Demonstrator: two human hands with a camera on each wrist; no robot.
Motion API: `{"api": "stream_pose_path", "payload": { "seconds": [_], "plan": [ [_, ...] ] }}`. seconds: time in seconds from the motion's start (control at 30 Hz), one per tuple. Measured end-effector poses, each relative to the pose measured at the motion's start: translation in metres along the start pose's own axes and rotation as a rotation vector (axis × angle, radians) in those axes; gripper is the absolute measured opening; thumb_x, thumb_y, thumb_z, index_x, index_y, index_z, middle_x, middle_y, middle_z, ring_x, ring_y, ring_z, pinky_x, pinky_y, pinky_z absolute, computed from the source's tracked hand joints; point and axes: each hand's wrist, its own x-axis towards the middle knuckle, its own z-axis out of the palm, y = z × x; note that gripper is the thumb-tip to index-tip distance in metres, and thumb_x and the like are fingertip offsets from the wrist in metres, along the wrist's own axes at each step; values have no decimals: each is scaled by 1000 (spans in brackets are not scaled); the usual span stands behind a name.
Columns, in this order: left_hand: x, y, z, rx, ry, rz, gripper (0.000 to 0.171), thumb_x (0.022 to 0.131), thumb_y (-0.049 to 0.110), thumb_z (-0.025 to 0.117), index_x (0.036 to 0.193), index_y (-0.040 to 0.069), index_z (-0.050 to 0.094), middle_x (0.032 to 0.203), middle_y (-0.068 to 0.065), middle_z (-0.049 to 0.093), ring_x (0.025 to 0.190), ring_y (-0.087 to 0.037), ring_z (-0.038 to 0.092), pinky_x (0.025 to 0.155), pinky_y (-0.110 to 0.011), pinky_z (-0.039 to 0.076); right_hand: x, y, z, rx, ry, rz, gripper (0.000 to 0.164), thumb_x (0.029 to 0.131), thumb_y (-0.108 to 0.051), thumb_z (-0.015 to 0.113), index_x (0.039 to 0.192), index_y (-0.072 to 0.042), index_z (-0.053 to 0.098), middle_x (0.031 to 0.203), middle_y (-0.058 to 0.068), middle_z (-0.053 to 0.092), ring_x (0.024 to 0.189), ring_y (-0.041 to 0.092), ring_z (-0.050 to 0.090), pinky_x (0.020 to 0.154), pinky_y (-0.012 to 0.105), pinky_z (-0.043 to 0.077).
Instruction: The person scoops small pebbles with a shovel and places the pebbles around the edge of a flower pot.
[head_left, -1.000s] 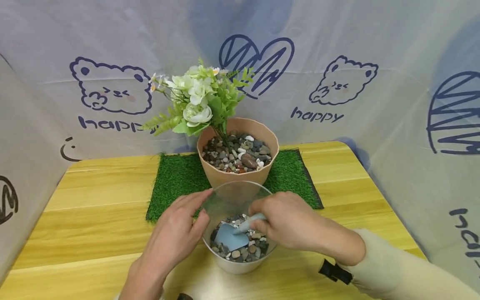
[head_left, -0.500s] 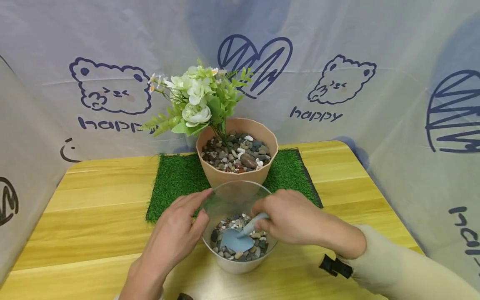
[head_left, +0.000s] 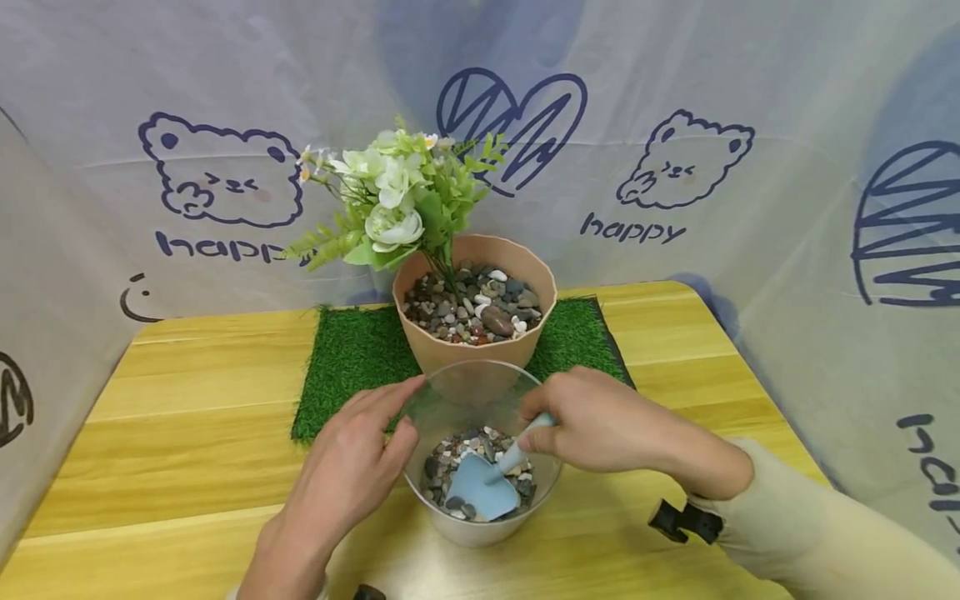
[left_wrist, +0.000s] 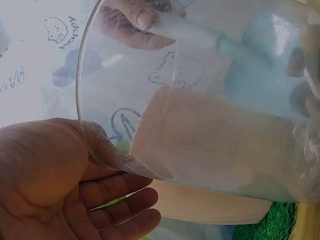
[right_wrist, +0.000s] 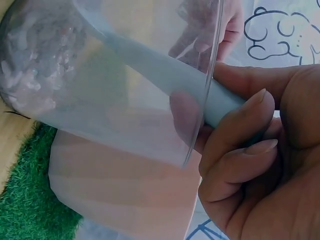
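Observation:
A clear bucket (head_left: 450, 400) holding pebbles (head_left: 442, 458) stands on the table in front of a potted arrangement. My right hand (head_left: 596, 419) grips the handle of a pale blue toy shovel (head_left: 483, 487); in the right wrist view its fingers curl round that handle (right_wrist: 220, 102) at the rim. The shovel's blade lies tilted on the pebbles, a few dark stones at its front edge. At the bucket's left side my left hand (head_left: 352, 458) rests against the wall near the rim. Its fingers (left_wrist: 122, 207) extend loosely outside the wall in the left wrist view.
Behind the bucket, a peach flowerpot (head_left: 427, 354) filled with pebbles bears white artificial flowers (head_left: 393, 225). It stands on a green turf mat (head_left: 352, 358) on the wooden table (head_left: 187, 417). A printed cloth (head_left: 525, 250) hangs behind.
My right hand has shifted slightly right and up with the shovel, whose blade has slid right and toward the bucket's near side. The left hand stays in place.

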Motion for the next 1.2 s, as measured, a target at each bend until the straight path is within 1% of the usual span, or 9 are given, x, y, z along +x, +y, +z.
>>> {"api": "stream_pose_path", "payload": {
  "seconds": [0.13, 0.27, 0.47, 0.53, 0.63, 0.7, 0.8, 1.0, 1.2],
  "plan": [
    [1, 0, -1, -1, -3, -6, 48, 100, 15, 62, 148, 17, 63, 140, -7, 70, 124, -24, 67, 96, -48, 58, -2, 2, 1, 42, 12, 35, 10, 97, -26, 74, 98, -21, 82, 68, -10, 61, 54, 9, 40, 54, 27, 38],
    [1, 0, -2, -5, -5, -9, 48, 100, 16, 62, 148, 17, 63, 140, -7, 70, 124, -25, 67, 99, -49, 57, -2, 0, 4, 47, 35, 56, 11, 97, -28, 74, 99, -20, 82, 66, -9, 61, 52, 9, 41, 54, 28, 39],
    [1, 0, -2, -1, 6, -15, 48, 100, 15, 62, 148, 17, 63, 138, -8, 71, 122, -26, 68, 100, -50, 57, -1, -4, 13, -7, 35, -11, 12, 97, -31, 74, 94, -22, 82, 70, -13, 63, 53, 6, 44, 54, 27, 41],
    [1, 0, -1, 0, 7, -24, 48, 100, 15, 62, 148, 18, 63, 137, -8, 71, 121, -26, 68, 99, -50, 58, -2, -3, 13, 26, 47, -9, 12, 97, -31, 74, 94, -22, 82, 74, -14, 66, 54, 6, 46, 56, 26, 43],
    [1, 1, 0, 8, 7, -35, 48, 100, 16, 62, 148, 18, 63, 136, -9, 72, 120, -26, 68, 97, -50, 58, -3, 1, 11, 87, 68, 18, 12, 98, -28, 73, 95, -21, 83, 71, -11, 67, 53, 8, 44, 54, 27, 41],
    [1, 1, 0, 15, 7, -38, 48, 100, 16, 62, 148, 19, 63, 136, -9, 72, 120, -26, 68, 97, -50, 58, -4, 4, 9, 121, 77, 19, 13, 99, -29, 72, 96, -22, 83, 74, -13, 68, 55, 8, 45, 56, 27, 42],
    [0, 1, 0, 22, 11, -39, 47, 100, 17, 62, 147, 18, 64, 135, -9, 73, 120, -26, 68, 97, -50, 58, -6, 6, 7, 176, 79, 28, 14, 99, -28, 71, 96, -21, 82, 70, -9, 67, 54, 9, 46, 53, 28, 41],
    [0, 2, 0, 24, 8, -45, 46, 101, 18, 61, 147, 19, 64, 134, -9, 73, 120, -27, 69, 95, -50, 59, -10, 9, 2, 334, 90, 80, 16, 99, -26, 71, 96, -14, 81, 73, 2, 71, 50, 14, 55, 46, 28, 44],
    [-1, 2, 1, 25, 8, -47, 47, 101, 18, 60, 147, 19, 64, 133, -9, 74, 119, -27, 69, 94, -49, 59, -15, 20, -2, 449, 106, 99, 18, 100, -23, 70, 96, -8, 80, 72, 5, 71, 49, 13, 51, 43, 25, 39]
  ]
}}
